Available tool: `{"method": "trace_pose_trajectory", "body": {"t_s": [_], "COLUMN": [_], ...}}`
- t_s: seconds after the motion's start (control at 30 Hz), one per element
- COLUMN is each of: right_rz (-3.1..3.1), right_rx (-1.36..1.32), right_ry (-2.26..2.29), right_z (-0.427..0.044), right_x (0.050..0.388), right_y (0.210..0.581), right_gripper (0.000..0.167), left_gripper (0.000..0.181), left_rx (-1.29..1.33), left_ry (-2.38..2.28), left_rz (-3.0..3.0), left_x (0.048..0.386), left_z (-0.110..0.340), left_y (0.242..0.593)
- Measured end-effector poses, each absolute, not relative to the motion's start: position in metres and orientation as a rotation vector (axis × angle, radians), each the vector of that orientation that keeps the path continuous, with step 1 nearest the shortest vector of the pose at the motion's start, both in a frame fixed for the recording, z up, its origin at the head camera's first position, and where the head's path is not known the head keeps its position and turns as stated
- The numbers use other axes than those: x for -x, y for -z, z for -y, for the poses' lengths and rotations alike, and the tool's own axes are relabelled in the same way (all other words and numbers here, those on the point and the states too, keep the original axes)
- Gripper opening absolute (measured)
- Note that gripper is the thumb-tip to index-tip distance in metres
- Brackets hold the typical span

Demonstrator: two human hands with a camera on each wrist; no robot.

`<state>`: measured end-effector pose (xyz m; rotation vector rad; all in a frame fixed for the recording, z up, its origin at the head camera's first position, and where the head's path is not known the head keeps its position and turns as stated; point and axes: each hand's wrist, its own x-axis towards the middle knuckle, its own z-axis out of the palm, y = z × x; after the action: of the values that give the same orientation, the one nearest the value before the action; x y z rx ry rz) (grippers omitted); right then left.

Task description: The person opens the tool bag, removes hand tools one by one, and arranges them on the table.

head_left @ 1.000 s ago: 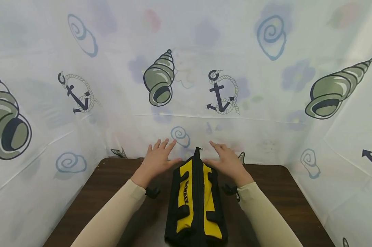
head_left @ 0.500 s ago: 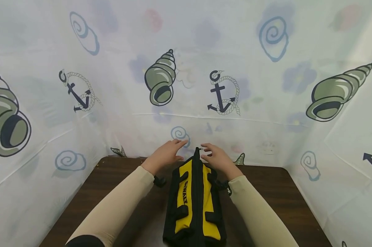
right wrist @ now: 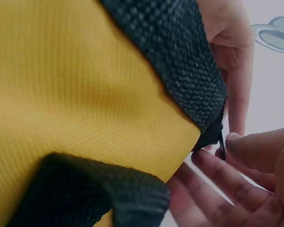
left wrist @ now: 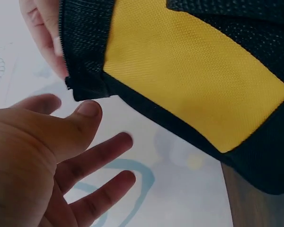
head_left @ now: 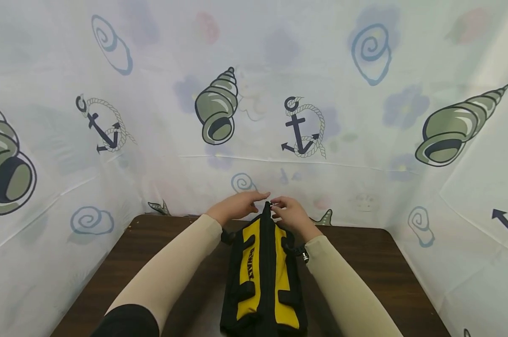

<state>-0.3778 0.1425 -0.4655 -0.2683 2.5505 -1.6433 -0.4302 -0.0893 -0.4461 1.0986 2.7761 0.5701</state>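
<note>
A black and yellow DEWALT tool bag point(head_left: 249, 234) lies lengthwise on the table, its black zipper strip point(head_left: 268, 271) running along the top. At the far end, my right hand point(head_left: 291, 215) pinches the small zipper pull point(right wrist: 222, 144) between thumb and a curled finger. My left hand point(head_left: 237, 204) reaches over the same end from the other side. Its thumb and fingers point(left wrist: 109, 146) are spread and loosely bent near the zipper's end, with nothing held between them. The bag's inside is hidden.
The brown wooden table point(head_left: 161, 271) has its far edge just behind the bag. A white cloth point(head_left: 254, 117) printed with shells and anchors hangs close behind and along both sides. Black straps point(head_left: 298, 250) are worn at the wrists.
Both hands have come inward from beside the bag to its far end. The right fingers have closed on the zipper pull; the left hand has moved right beside them. The bag stays nearly in place.
</note>
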Motion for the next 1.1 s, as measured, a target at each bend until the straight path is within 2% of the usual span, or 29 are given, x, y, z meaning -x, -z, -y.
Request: {"method": "trace_pose_trajectory", "body": {"t_s": [0.33, 0.5, 0.73, 1.1], "right_rz": [-2.545, -2.633, -2.659, -2.853], "right_rx": [0.220, 0.240, 0.247, 0.249], "right_ry": [1.807, 1.742, 1.715, 1.454], "right_z": [-0.135, -0.135, -0.135, -0.130], "right_x": [0.382, 0.380, 0.381, 0.377], "right_y": [0.469, 0.468, 0.469, 0.474], "right_gripper": [0.018, 0.011, 0.011, 0.015], "left_gripper": [0.065, 0.045, 0.022, 0.019], "left_rx": [-1.104, -1.133, -1.103, -1.093], "left_ry": [-0.628, -0.620, -0.573, -0.596], "left_rz": [-2.683, -2.656, -2.710, -2.659], "left_x": [0.444, 0.445, 0.455, 0.459], "left_z": [0.080, 0.070, 0.063, 0.064], "left_y": [0.450, 0.442, 0.438, 0.441]}}
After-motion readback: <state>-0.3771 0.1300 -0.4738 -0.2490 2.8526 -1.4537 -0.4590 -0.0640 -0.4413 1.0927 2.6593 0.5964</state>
